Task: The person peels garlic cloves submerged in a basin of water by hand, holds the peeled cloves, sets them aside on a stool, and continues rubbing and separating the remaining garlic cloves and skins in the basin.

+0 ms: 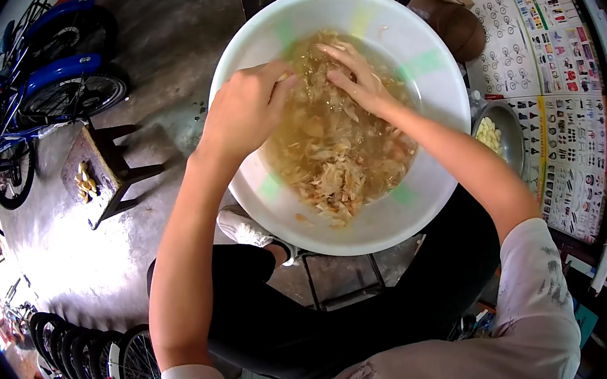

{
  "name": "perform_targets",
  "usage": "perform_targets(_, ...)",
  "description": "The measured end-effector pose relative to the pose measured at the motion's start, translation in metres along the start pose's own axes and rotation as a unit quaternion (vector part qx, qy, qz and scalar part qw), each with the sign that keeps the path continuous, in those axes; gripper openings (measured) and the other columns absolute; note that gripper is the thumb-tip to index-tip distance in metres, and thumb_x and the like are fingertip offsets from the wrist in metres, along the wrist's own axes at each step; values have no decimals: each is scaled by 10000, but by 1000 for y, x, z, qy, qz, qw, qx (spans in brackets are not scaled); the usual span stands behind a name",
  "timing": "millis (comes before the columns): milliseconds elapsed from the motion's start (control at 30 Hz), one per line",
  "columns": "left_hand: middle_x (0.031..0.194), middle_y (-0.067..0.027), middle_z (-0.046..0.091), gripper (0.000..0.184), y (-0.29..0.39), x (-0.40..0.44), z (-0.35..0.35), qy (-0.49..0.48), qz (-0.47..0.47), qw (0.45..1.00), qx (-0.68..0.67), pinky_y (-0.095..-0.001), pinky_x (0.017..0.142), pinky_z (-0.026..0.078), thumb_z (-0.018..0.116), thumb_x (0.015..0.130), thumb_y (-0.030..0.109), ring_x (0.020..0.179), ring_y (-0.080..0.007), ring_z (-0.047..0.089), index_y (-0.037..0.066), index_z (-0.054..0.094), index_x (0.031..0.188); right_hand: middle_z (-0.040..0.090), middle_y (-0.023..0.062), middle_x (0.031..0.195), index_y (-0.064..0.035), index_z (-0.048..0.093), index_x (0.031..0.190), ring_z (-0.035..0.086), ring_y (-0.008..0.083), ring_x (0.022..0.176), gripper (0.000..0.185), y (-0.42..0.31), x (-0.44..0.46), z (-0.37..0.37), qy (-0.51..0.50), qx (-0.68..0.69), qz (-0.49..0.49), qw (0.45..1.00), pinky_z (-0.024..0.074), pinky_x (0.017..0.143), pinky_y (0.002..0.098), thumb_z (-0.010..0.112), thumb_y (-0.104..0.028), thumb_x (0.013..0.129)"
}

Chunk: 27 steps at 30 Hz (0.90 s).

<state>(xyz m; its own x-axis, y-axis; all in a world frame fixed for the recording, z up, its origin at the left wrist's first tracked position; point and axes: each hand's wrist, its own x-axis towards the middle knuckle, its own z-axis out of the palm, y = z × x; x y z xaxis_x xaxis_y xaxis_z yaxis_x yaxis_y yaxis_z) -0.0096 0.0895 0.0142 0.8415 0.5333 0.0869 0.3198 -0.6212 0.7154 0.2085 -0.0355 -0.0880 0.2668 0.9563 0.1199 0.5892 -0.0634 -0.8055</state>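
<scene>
A big white plastic basin [435, 139] holds cloudy brownish water with wet, papery flakes [340, 182] that look like garlic skins. The flakes heap up toward the basin's near side. My left hand [254, 106] is over the basin's left part, its fingers curled together; a small pale bit shows at the fingertips, too small to name. Across from it, my right hand [357, 76] reaches in at the far side, fingers stretched and thumb apart, touching the wet flakes at the water's surface.
A metal bowl [508, 131] of peeled garlic cloves [488, 134] stands right of the basin, beside a table covered with printed sheets [571, 132]. On the left, a low wooden stool [96, 156] carries pieces like ginger [85, 181]. Bicycles [63, 89] and several tyres [76, 346] line the left.
</scene>
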Motion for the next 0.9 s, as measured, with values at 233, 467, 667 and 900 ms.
perform_targets(233,830,-214,665,192,1,0,-3,-20,-17,1000,5,-393,704,493,583,925,157,725,-366,623,6,660,1015,526,87,1367,-190,598,1282,491,312,1270,455,-19,6,-21,-168,-159,-100,968,385,1062,480,619,-443,903)
perform_targets(467,850,-211,669,190,1,1,2,-13,-1,1000,18,-400,721,492,576,926,157,769,-377,628,8,660,1008,402,173,1447,-129,497,1361,388,379,1336,555,-2,-30,-15,-7,-246,74,966,346,1109,470,661,-236,842)
perform_targets(667,858,-212,670,189,0,2,1,-23,-13,999,19,-402,728,491,574,923,150,781,-383,627,9,662,1012,383,209,1431,-66,469,1380,350,388,1334,605,-17,-59,-26,-58,-303,59,950,359,1072,505,651,-109,804)
perform_targets(900,853,-219,669,207,1,1,2,-20,-1,1000,0,-481,713,497,556,930,213,799,-422,628,53,664,1004,476,222,1318,-46,508,1307,559,405,1081,498,-23,-88,-51,-217,-471,52,853,500,834,503,632,-164,839)
